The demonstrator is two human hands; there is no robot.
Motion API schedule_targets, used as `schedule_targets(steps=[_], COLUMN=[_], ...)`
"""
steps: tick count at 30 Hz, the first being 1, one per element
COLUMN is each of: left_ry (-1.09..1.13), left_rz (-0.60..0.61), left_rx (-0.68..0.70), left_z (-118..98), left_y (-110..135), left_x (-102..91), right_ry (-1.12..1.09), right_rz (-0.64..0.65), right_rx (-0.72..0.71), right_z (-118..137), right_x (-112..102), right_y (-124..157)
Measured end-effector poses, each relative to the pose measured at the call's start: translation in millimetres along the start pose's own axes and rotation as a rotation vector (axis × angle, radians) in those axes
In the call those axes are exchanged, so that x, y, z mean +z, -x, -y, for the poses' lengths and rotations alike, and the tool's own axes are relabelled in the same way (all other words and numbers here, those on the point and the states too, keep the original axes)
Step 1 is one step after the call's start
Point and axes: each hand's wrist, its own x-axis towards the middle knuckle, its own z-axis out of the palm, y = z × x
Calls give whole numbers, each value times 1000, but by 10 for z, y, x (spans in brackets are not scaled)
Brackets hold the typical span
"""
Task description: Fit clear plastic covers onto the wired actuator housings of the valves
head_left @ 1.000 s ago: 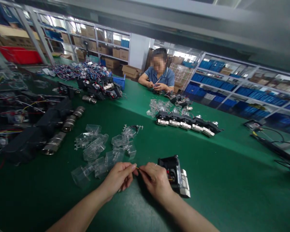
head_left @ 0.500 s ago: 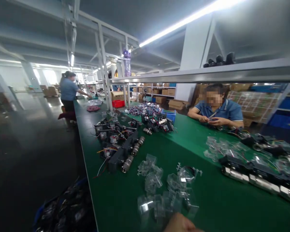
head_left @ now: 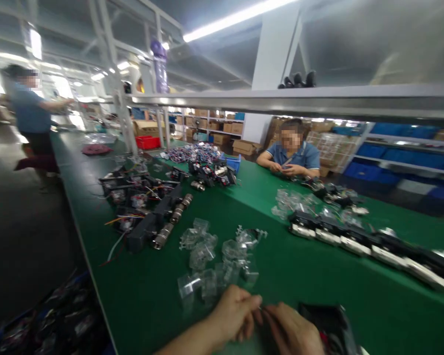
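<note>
At the bottom of the head view, my left hand (head_left: 234, 313) is closed in a pinch, thumb against the fingers. Close by on its right, my right hand (head_left: 296, 329) has its fingers pressed together, tips nearly meeting those of the left. Something small and dark lies between the fingertips, too blurred to name. Beside my right hand is a black plastic housing (head_left: 329, 323), cut off by the frame, with a bit of red inside. Just beyond my left hand, clear plastic pieces (head_left: 203, 251) lie scattered on the green tabletop (head_left: 148, 301).
Left of centre lie black assemblies with wires (head_left: 138, 195) and metal cylinders (head_left: 163, 235). A row of black parts with silver cylinders (head_left: 355, 245) runs along the right. A co-worker (head_left: 294, 150) sits opposite; another person (head_left: 31, 103) stands far left. An overhead shelf (head_left: 262, 101) crosses above.
The view has swung right, so the table's things appear farther left. Both my hands now show close together, where only part of one hand showed before. The black housing has come into view.
</note>
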Motion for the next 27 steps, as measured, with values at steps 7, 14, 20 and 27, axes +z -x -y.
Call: schedule_targets(steps=[7,14,20,27], left_ry=[-84,-379,-394,10], left_rz=[39,-56,-20,48], left_rx=[31,351,360,19], left_z=[110,38,97,287], left_y=[21,162,169,37], left_x=[14,-40,0,79], right_ry=[70,-47,-63,70], right_rz=[100,155,202,160], right_rx=[52,189,257,87], right_z=[221,251,260,243], right_x=[-84,-154,-198,-120], right_y=[11,36,-6,40])
